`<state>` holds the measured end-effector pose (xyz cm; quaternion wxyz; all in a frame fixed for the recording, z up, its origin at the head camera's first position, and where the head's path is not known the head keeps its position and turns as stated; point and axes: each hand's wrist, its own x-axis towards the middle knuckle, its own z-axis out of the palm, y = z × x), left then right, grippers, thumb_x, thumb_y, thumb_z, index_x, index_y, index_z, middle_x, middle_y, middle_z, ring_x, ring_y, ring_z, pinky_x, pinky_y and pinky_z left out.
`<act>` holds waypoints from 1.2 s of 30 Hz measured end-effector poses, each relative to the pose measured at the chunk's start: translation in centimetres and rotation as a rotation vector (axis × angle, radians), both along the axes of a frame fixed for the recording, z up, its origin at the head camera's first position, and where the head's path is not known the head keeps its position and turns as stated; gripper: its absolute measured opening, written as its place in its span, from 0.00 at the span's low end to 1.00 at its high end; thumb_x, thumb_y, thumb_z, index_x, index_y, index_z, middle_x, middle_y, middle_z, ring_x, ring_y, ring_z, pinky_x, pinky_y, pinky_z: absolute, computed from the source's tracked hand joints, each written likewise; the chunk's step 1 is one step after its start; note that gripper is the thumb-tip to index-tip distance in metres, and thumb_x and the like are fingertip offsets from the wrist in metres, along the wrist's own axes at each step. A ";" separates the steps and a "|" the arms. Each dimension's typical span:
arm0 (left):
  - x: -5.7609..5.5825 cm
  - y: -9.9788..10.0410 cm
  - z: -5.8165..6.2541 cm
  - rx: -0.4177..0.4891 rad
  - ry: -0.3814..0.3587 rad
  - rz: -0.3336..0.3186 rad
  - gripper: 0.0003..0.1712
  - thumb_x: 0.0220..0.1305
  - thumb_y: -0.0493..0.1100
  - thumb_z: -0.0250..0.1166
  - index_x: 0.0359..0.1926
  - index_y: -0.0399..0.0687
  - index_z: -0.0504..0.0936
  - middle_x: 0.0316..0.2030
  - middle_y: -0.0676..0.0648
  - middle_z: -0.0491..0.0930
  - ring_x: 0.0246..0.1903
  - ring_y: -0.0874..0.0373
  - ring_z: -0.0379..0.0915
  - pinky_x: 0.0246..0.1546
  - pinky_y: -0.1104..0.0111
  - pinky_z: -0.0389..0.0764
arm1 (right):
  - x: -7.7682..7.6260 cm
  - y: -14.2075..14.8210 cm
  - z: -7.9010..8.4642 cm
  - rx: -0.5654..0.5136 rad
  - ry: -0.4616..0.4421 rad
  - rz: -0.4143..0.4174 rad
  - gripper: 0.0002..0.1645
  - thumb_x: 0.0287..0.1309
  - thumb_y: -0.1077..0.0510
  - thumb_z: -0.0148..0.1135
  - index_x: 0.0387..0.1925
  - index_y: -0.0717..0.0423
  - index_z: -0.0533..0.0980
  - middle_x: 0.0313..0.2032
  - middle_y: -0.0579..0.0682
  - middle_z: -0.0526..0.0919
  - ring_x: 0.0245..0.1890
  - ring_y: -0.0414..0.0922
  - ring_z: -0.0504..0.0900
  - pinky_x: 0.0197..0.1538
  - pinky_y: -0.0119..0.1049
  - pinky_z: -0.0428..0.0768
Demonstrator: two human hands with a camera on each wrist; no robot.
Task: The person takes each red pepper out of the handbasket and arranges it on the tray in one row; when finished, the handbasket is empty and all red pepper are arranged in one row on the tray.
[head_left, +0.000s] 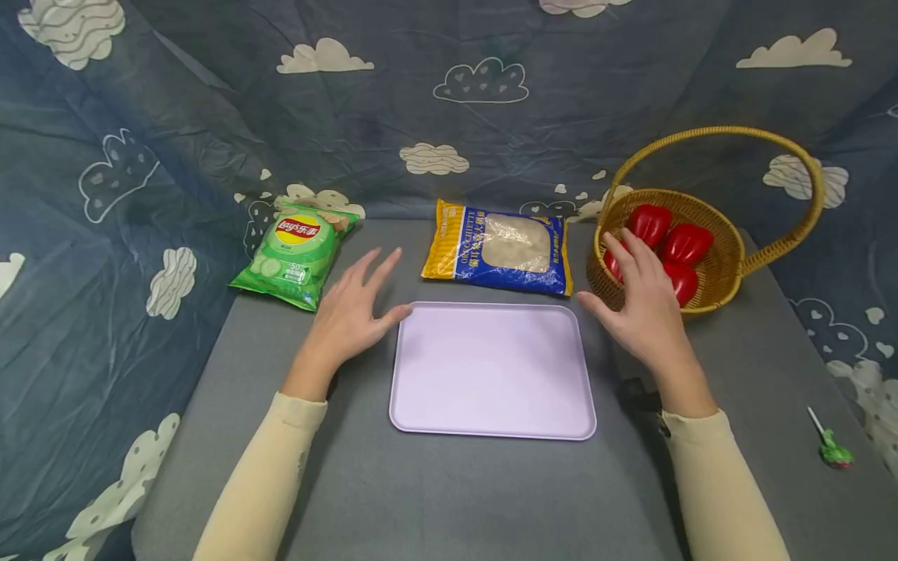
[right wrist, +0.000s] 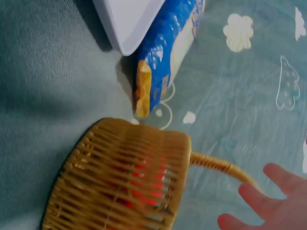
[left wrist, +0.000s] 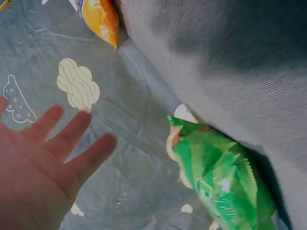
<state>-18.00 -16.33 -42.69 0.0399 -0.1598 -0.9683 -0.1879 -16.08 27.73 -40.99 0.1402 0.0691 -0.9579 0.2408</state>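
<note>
Chips point(head_left: 298, 257) lay near the outspread left hand point(head_left: 351, 315); the right hand point(head_left: 645, 315), also outspread, hovered near the basket point(head_left: 722, 273) of peppers point(head_left: 687, 245).

The head camera looks forward and down from above, framing the whole tray point(head_left: 491, 370). The left wrist camera, rotated, faces the cloth point(left wrist: 129, 105), the chip bag point(left wrist: 220, 177) close. The right wrist camera, also rotated, views the basket point(right wrist: 91, 182) closely, side-on. Head and right wrist share the tray; all three, the pasta bag point(right wrist: 160, 55).
</note>
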 end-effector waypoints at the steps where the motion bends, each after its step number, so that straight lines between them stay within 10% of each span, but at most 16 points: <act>1: 0.2 -0.1 -0.1 0.034 -0.025 0.005 0.51 0.70 0.72 0.60 0.84 0.81 0.43 0.82 0.42 0.58 0.75 0.38 0.66 0.67 0.35 0.72 | -0.1 0.3 0.1 -0.037 0.015 -0.013 0.58 0.58 0.38 0.72 0.84 0.37 0.53 0.85 0.54 0.52 0.85 0.61 0.51 0.76 0.77 0.53; 13: 1.9 -1.8 -2.2 0.394 -0.405 -0.061 0.50 0.72 0.57 0.68 0.82 0.62 0.46 0.44 0.44 0.83 0.32 0.52 0.85 0.36 0.58 0.83 | -1.4 6.9 1.1 -0.442 -0.025 -0.191 0.60 0.63 0.45 0.72 0.84 0.25 0.45 0.85 0.48 0.52 0.84 0.57 0.52 0.81 0.68 0.55; 21: 2.7 -2.2 -3.0 0.407 -0.687 -0.066 0.49 0.69 0.58 0.71 0.79 0.67 0.50 0.29 0.45 0.85 0.20 0.50 0.83 0.23 0.58 0.83 | -3.2 9.8 1.0 -0.559 -0.185 -0.276 0.60 0.67 0.36 0.65 0.83 0.22 0.35 0.87 0.53 0.41 0.85 0.62 0.46 0.81 0.68 0.52; 36: 3.5 -2.5 -3.5 0.363 -0.928 -0.133 0.48 0.62 0.57 0.78 0.73 0.70 0.55 0.26 0.44 0.86 0.15 0.54 0.82 0.16 0.62 0.81 | -5.4 12.2 0.7 -0.272 -0.567 -0.129 0.73 0.65 0.28 0.65 0.83 0.58 0.29 0.79 0.76 0.45 0.77 0.76 0.49 0.71 0.77 0.63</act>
